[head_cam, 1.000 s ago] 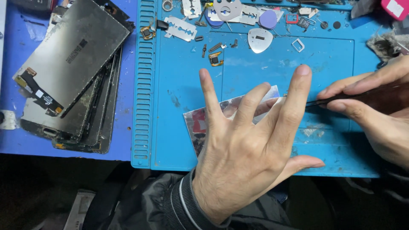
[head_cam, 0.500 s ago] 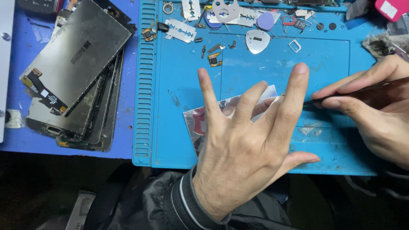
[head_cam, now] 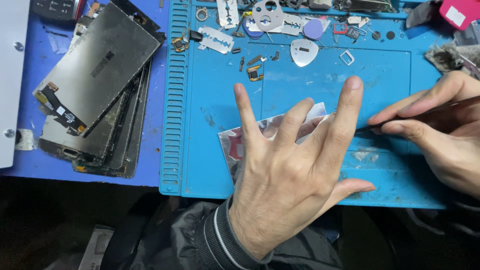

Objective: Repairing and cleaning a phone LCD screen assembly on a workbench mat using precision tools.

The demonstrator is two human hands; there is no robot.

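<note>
My left hand (head_cam: 290,165) is spread flat over a shiny, reflective phone panel (head_cam: 235,145) on the blue repair mat (head_cam: 210,115), fingers apart and pressing it down. Most of the panel is hidden under the palm. My right hand (head_cam: 440,130) comes in from the right and pinches thin dark tweezers (head_cam: 400,117). Their tip points left toward the panel's right edge, beside my left index finger.
A stack of phone screen panels (head_cam: 95,90) lies at the left, off the mat. Razor blades (head_cam: 215,40), a white pick (head_cam: 303,52), small metal parts and screws are scattered along the mat's far edge. A pink object (head_cam: 460,12) sits top right.
My left hand has stayed spread on the panel. The right hand with the tweezers sits slightly higher and closer to the panel's edge; the view shifted a little.
</note>
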